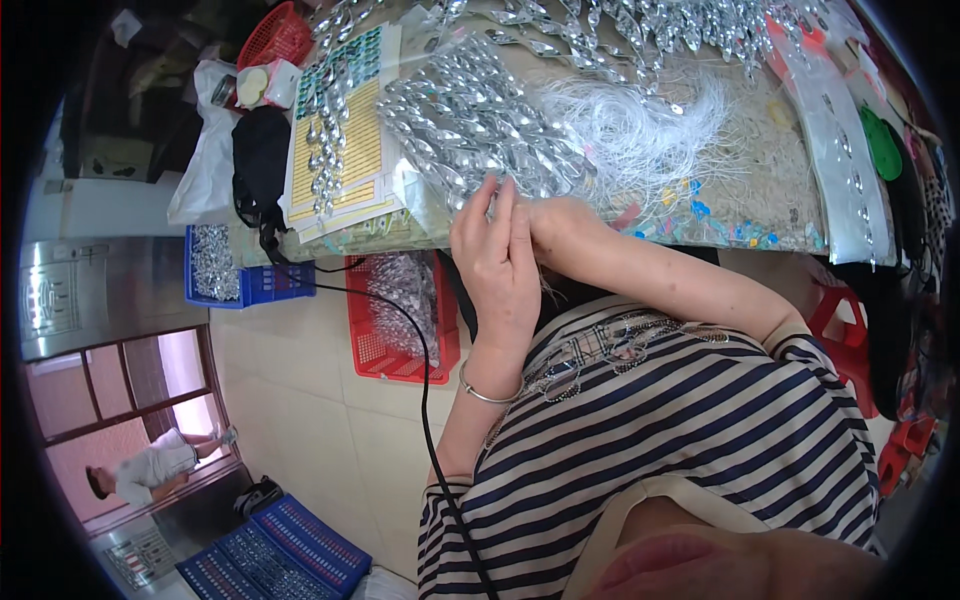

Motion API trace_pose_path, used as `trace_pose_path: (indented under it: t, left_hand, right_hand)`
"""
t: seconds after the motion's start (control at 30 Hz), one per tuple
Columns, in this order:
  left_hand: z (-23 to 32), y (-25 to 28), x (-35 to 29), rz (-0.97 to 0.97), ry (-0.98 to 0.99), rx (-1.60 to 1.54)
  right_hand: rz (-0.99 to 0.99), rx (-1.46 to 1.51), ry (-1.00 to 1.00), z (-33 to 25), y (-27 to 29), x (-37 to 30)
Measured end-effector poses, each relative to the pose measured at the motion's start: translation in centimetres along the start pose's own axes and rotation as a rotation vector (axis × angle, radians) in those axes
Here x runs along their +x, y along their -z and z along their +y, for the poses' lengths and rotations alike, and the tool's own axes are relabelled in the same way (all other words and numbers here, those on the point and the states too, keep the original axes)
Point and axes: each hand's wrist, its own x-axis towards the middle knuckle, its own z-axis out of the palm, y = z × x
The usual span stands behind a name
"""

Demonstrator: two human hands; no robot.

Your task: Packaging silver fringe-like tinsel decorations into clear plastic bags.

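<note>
My left hand [492,245] is at the table's near edge, its fingers bent together with the tips beside a mass of shiny silver twisted drops [470,115]. Against it, my right hand [556,224] is curled, and its fingers are mostly hidden behind the left. What the two hands pinch between them is too small to make out. The silver drops lie in slanting rows just beyond my fingertips. To their right spreads a tangled heap of clear, whitish thread [650,135].
Left on the table [770,180] are cards of yellow strips [345,150], a black bag [262,160] and a red basket [275,38]. Below stand a blue crate [265,285] and a red crate [400,375]. A black cable [425,375] hangs near my left forearm. Another person [155,468] is far left.
</note>
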Motion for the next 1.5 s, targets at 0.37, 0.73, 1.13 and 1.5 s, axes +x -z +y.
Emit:
trace_pose_path:
  t: [0.37, 0.73, 1.13, 1.5]
  left_hand:
    - [-1.5, -0.3, -1.0, -0.001, -0.03, 0.142]
    - [-1.5, -0.6, -0.9, -0.008, -0.079, 0.171]
    - [-1.5, -0.9, -0.6, -0.037, -0.093, 0.195]
    - [-1.1, -0.7, -0.4, -0.056, -0.057, 0.198]
  right_hand:
    - [0.142, -0.115, -0.063, -0.5, 3.8, -1.9]
    - [0.155, -0.309, -0.03, 0.4, 4.9, -2.3]
    - [0.164, -0.324, -0.255, 2.5, 3.7, -0.3]
    - [0.138, -0.22, -0.317, 0.5, 4.7, 0.5]
